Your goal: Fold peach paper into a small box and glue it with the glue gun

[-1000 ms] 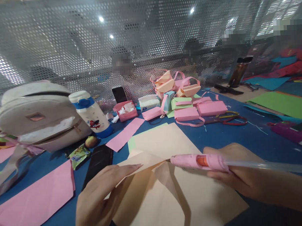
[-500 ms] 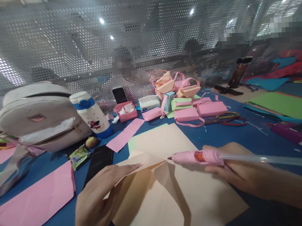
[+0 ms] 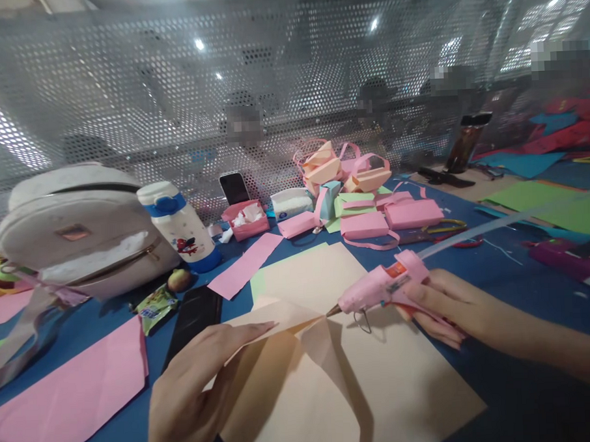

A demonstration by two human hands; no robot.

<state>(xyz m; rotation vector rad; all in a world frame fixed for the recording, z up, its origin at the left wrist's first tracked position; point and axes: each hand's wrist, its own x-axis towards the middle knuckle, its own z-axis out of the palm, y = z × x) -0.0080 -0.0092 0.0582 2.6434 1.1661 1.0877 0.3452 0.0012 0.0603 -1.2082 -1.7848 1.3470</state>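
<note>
My right hand (image 3: 440, 306) is wrapped round the handle of a pink hot glue gun (image 3: 376, 288), a long clear glue stick (image 3: 485, 224) sticking out of its back. The metal nozzle meets the corner of a folded peach paper (image 3: 287, 378), whose flaps stand partly raised. On the left, my left hand (image 3: 199, 381) grips a raised flap of that paper, fingers on top and the thumb side underneath. Beneath the folded piece lie flat peach sheets (image 3: 321, 272), with a light green edge showing at the far left side.
Small folded paper bags (image 3: 366, 224) are heaped at the back, near scissors (image 3: 446, 230). A bottle (image 3: 180, 226), a grey backpack (image 3: 75, 224), a black phone (image 3: 194, 316) and pink paper (image 3: 82, 393) lie leftward. A purple glue gun (image 3: 570, 261) is at right. Perforated metal panel (image 3: 279, 72) stands behind.
My right hand has tilted the glue gun, so its back end and glue stick point higher and the handle shows more. The nozzle stays at the paper's corner. My left hand is almost unmoved.
</note>
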